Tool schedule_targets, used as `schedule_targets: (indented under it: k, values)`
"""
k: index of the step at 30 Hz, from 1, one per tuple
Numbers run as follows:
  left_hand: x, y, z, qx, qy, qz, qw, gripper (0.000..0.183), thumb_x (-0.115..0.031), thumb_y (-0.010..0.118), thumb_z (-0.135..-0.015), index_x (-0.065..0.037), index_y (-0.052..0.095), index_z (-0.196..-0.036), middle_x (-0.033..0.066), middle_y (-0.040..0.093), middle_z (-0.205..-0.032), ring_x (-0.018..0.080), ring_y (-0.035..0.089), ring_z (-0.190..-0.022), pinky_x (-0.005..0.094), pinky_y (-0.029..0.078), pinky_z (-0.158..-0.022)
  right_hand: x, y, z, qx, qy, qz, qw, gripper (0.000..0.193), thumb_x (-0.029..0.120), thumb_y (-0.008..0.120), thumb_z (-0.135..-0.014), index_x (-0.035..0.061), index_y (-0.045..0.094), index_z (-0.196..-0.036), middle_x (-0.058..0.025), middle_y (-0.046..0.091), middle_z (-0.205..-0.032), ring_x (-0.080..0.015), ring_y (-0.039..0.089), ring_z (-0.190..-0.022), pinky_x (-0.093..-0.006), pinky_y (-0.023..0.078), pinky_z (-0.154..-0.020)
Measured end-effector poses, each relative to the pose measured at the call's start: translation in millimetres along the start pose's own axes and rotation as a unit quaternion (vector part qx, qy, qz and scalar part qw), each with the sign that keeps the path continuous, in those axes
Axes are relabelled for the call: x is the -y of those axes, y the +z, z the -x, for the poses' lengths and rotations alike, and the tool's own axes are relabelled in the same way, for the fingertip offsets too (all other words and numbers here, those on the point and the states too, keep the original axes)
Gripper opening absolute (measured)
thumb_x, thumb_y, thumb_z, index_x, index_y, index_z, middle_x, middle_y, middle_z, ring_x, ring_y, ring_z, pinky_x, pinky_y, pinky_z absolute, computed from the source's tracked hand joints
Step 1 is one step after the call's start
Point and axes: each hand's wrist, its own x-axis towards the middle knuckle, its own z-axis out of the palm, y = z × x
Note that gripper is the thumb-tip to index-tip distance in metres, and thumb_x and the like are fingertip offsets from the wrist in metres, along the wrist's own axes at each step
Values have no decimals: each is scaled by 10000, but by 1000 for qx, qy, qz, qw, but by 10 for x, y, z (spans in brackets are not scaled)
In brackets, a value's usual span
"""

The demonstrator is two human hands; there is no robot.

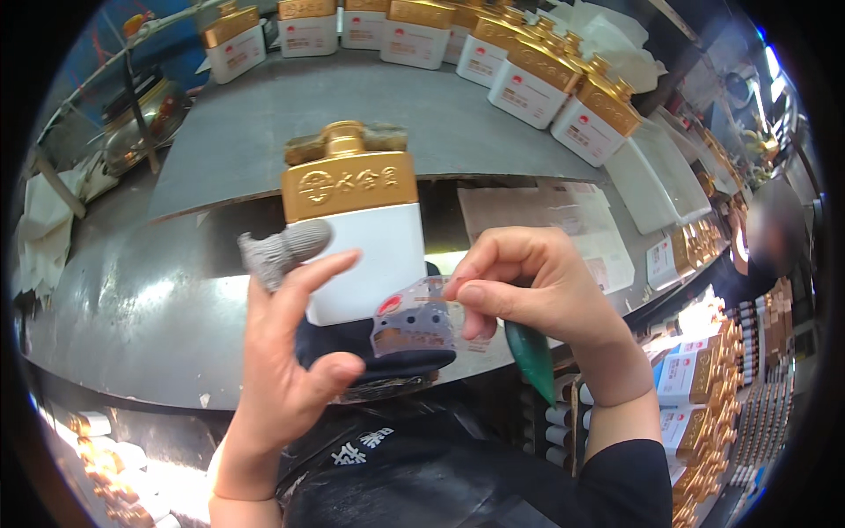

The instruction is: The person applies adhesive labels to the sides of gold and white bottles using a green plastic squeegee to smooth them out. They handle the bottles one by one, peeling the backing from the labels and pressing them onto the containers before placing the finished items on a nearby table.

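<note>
A flat white bottle (374,255) with an embossed gold shoulder and neck stands in front of me, a little tilted. Behind its neck is a worn brownish block (387,136). My left hand (290,343) is at the bottle's left side, fingers and thumb apart, with grey knitted finger covers (286,251) over some fingertips; the fingers overlap the white front. Between thumb and fingers, my right hand (550,286) pinches a clear printed film (409,321) by its right edge, before the bottle's lower right part. A green pointed tool (530,361) sticks out below that palm.
Several similar bottles (532,84) line the far edge of the grey table (229,114). A printed paper sheet (572,224) and a white tray (656,172) lie to the right. More bottles (691,370) are stacked at lower right, near another person (775,229). A metal pot (145,114) stands at far left.
</note>
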Motion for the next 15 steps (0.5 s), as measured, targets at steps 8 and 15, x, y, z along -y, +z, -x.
schedule_targets:
  k: [8,15]
  values:
    - [68,56,-26,-88,-54,47,994,146,-153,718,-834,-35,647,-784,120,609,-946,257,523,-960,339,405,-849,-58,308,-261,-37,-26,49,998,145,108,630,-935,-33,612,-906,-66,668,-708,-98,649,-638,-216,498,-574]
    - [276,117,-189,-147,-34,-165,975,160,-178,718,-840,-57,649,-761,96,568,-868,250,467,-886,334,380,-787,-139,267,-533,-100,-50,147,983,167,126,641,-912,-33,607,-876,-57,651,-640,-77,626,-591,-216,442,-537]
